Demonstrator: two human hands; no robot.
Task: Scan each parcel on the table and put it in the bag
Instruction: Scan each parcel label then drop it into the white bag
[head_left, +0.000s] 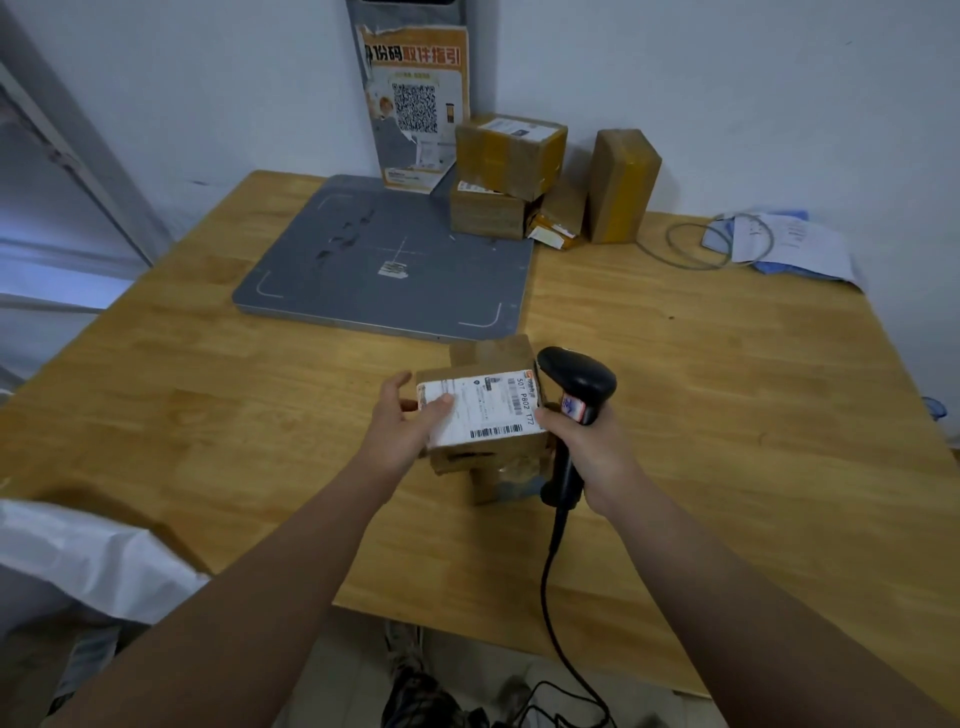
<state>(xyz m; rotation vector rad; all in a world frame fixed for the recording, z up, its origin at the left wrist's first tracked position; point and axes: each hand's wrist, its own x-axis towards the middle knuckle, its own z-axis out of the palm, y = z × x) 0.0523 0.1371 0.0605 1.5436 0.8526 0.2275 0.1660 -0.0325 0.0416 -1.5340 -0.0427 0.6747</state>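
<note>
Left grip (408, 421) is clamped on the small parcel (488, 410): I see the thumb laid on the left end of its white shipping label and the fingers round the box's left side. Right grip (587, 441) is wrapped tight round the handle of the black barcode scanner (576, 376), whose head stands just right of the parcel's far right corner, its cord (549, 571) trailing down toward me off the worktop (727, 364). So the parcel sits between my two grips, label up with the barcode along its near edge; I cannot tell whether its underside rests on the wood. Beyond both grips lies a grey scanning pad (384, 249), and at its far right corner a taped box (509, 153) is stacked on a second box (485, 208). Just right of that stack a small flat packet (561, 215) leans, then a tall box (621, 184) stands on end. Well to the near left of the left grip, the white bag (93, 556) lies over the worktop's edge. Far right of the right grip are a looped grey cable (671, 244) and some papers (795, 244). A QR-code poster (415, 104) stands behind the pad.
</note>
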